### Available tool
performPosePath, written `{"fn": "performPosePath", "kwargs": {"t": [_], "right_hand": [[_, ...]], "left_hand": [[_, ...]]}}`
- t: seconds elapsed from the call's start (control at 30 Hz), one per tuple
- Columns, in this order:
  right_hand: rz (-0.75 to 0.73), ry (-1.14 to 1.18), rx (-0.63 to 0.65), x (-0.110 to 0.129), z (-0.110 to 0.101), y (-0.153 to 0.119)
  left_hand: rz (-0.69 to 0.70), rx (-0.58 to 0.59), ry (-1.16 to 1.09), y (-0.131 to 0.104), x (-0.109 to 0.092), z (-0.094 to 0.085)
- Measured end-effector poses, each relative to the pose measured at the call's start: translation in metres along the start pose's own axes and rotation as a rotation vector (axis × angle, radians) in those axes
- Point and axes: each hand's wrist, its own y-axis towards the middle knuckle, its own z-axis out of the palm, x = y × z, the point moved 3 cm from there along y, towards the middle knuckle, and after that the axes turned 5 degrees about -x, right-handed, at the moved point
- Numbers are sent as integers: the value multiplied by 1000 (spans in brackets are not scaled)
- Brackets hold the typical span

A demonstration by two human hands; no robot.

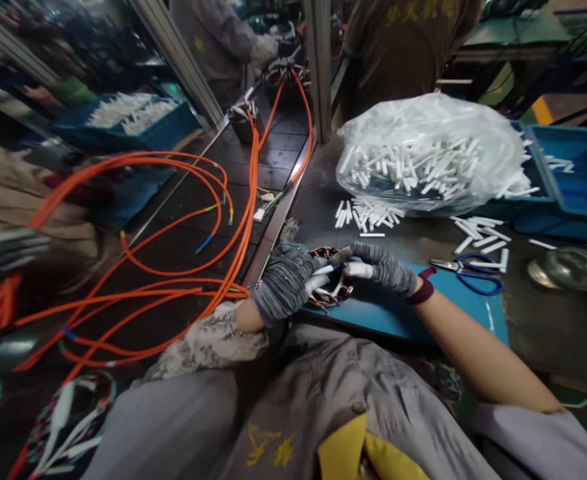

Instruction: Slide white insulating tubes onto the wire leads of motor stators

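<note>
My left hand (pixel 284 283), in a grey knit glove, is closed on a thin white sleeve (pixel 324 270). From the other side, my right hand (pixel 382 268), in a matching glove with pale fingertips, pinches a wire at the sleeve's right end. A short blue bit shows there. Beneath both hands lies a round wire winding (pixel 344 292) with several white-sleeved leads, partly hidden by my fingers. It rests at the edge of a blue mat (pixel 398 308). Blue-handled scissors (pixel 480 275) lie on the mat's right side.
Loose white sleeves (pixel 368 215) lie beyond my hands, before a plastic bag (pixel 430 153) full of them. Blue bins (pixel 573 157) stand at right, near a glass jar (pixel 570 268). Orange cables (pixel 243 247) loop across the roller conveyor at left. Co-workers stand left and ahead.
</note>
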Motion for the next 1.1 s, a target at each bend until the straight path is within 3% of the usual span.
{"fn": "performPosePath", "kwargs": {"t": [0.2, 0.43, 0.6, 0.77, 0.9, 1.03, 1.1], "right_hand": [[88, -29, 86, 9, -4, 11], [137, -87, 207, 22, 2, 20], [142, -147, 243, 24, 8, 24], [119, -153, 195, 21, 13, 23], [134, -110, 239, 19, 12, 23], [160, -76, 269, 21, 12, 22], [143, -148, 250, 23, 13, 22]], "left_hand": [[102, 36, -312, -2, 5, -2], [-13, 64, -486, -3, 7, -5], [-29, 25, -528, -8, 17, 9], [-35, 9, -591, -11, 25, 21], [-72, 47, -692, -9, 25, 20], [-16, 53, -779, -4, 22, 13], [31, 26, -718, -2, 22, 10]]}}
